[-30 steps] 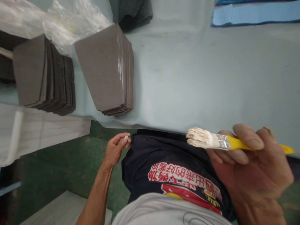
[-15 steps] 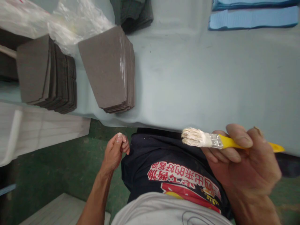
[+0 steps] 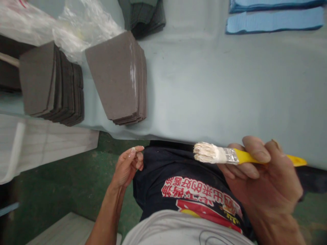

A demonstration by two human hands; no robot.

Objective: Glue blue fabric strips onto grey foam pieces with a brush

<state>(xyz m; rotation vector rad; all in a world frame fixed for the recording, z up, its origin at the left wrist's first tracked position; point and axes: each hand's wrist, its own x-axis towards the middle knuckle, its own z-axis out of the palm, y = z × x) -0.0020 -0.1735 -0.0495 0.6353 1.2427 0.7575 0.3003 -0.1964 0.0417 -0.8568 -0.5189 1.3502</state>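
My right hand [image 3: 270, 180] grips a paintbrush [image 3: 244, 156] by its yellow handle, just off the table's near edge. The bristles point left and are thick with a whitish coating. My left hand [image 3: 128, 166] hangs in front of the dark apron [image 3: 150, 183], its index finger stretched out and the others curled. Nothing shows in it; whitish smears mark the fingertips. Nearest on the table [image 3: 217, 85] stands a stack of grey-brown sheets [image 3: 112, 78], with white streaks along its right side.
Another stack of dark sheets [image 3: 38, 81] stands to the left. Crumpled clear plastic [image 3: 84, 27] lies behind the stacks, near dark folded pieces [image 3: 145, 17]. Light blue strips [image 3: 273, 20] lie at the back right. A whitish panel [image 3: 51, 143] juts out below the table at left.
My left index finger has straightened out from the closed hand. My right hand and the brush have shifted slightly left.
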